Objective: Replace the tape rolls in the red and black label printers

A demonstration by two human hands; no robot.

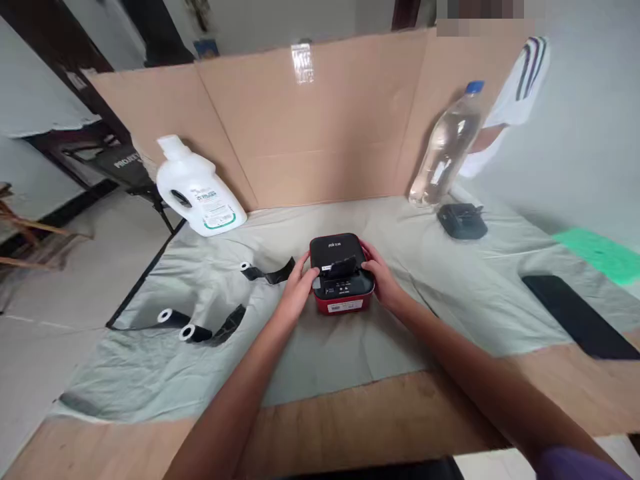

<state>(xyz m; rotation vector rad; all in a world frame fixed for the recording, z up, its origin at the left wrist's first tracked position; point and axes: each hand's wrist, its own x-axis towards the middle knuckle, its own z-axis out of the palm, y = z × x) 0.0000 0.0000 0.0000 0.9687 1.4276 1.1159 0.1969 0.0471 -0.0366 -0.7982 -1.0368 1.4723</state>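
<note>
A small black-and-red printer (345, 293) sits on the grey cloth in the middle of the table. It looks like a portable thermal printer, and a dark strip (343, 267) sticks up from the slot in its top. My left hand (299, 283) grips the printer's left side, thumb on the top edge. On the opposite side, my right hand (379, 272) is wrapped round the right edge, thumb near the slot. To the left lie small rolls of black paper: one roll (245, 267) with its tail unrolled, another roll (196, 333) with a loose tail, and a third roll (173, 318).
A white detergent jug (207, 193) leans at the back left against a cardboard screen (320, 133). At the back right stand a clear bottle (445, 150) with a blue cap and a dark square object (463, 221). A black phone-like slab (580, 313) lies right; a person's sleeve (525, 80) shows behind.
</note>
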